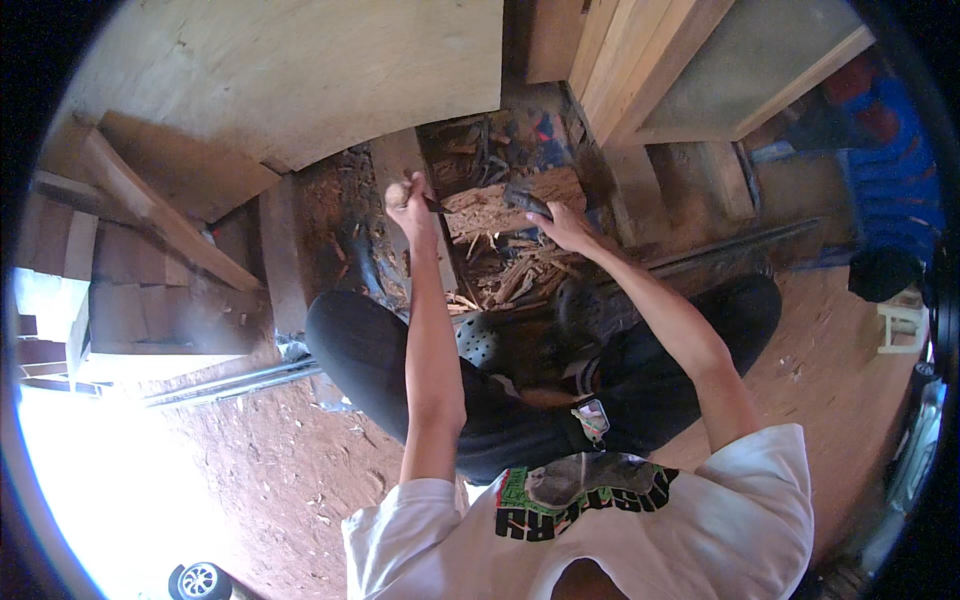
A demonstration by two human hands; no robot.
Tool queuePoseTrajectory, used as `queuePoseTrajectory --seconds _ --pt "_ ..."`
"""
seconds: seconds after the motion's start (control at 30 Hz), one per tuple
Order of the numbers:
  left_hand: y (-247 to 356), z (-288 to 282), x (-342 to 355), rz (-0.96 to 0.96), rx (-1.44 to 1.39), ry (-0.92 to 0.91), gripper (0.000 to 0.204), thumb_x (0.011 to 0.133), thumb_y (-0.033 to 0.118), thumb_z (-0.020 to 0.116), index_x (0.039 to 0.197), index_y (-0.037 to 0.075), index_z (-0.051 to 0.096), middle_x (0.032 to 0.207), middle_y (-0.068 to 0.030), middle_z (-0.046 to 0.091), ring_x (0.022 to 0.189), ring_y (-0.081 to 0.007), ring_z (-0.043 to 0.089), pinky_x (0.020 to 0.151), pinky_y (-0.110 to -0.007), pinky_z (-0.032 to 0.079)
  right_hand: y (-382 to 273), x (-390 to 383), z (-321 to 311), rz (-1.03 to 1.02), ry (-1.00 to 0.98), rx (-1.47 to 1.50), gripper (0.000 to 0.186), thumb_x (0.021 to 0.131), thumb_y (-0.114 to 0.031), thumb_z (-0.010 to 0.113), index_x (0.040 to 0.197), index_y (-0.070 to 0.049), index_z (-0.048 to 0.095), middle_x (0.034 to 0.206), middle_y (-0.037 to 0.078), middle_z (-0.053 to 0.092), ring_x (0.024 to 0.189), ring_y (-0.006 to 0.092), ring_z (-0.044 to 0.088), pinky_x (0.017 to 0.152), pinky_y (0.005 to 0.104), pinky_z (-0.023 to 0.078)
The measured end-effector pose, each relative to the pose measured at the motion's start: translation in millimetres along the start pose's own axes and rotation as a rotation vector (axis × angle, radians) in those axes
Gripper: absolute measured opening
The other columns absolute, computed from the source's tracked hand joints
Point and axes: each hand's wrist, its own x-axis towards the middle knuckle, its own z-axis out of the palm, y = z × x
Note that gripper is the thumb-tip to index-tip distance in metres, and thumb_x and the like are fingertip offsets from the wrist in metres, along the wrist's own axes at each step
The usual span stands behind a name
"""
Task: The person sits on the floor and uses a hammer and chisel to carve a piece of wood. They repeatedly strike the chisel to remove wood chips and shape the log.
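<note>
My left hand (408, 212) is closed round a wooden-handled tool (398, 194), whose rounded pale end shows at the fist. A dark pointed blade (436, 206) sticks out from it toward the right; its exact kind is unclear. My right hand (564, 229) is closed on a dark, blocky tool (522, 197), too dim to name, held over the right part of a rough brown chunk of wood (492, 208). The chunk lies between my hands, its surface split and flaking. Loose splinters (525, 276) are heaped on its near side.
My dark-trousered knees are spread, with perforated black shoes (480, 341) close to the splinters. A large pale board (300, 70) stands at the far left, a wooden-framed panel (740, 70) at the far right. Blue stacked chairs (895, 165) are at the right. A curved plank (165, 210) leans at left.
</note>
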Motion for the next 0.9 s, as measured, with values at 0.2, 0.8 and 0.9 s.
queuePoseTrajectory --seconds 0.2,0.8,0.9 --pt "21.1 -15.9 -2.0 -0.139 -0.253 0.826 0.019 0.082 0.007 0.067 0.082 0.009 0.049 0.069 -0.0009 0.050 0.064 -0.0138 0.048 0.055 -0.029 0.041 21.9 8.1 25.9 -0.061 -0.019 -0.195 0.064 0.091 -0.059 0.049 0.086 0.004 0.055 0.067 0.014 0.053 0.061 0.0271 0.055 0.057 0.0437 0.042" --pt "33.2 6.8 3.4 0.080 -0.051 0.044 0.025 0.076 -0.006 0.068 0.072 0.007 0.047 0.066 -0.0017 0.050 0.056 -0.0108 0.047 0.050 -0.026 0.038 20.1 11.9 11.1 0.095 -0.103 -0.138 0.075 0.090 -0.062 0.045 0.107 0.010 0.058 0.102 0.032 0.061 0.097 0.0419 0.061 0.081 0.0494 0.048" --pt "23.8 11.7 0.3 0.041 0.016 0.009 0.025 0.077 -0.003 0.069 0.070 0.005 0.047 0.065 -0.0009 0.051 0.057 -0.0107 0.047 0.051 -0.026 0.038 17.4 11.3 8.4 0.110 -0.119 -0.112 0.077 0.089 -0.062 0.047 0.107 0.012 0.057 0.101 0.032 0.061 0.096 0.0422 0.061 0.081 0.0486 0.048"
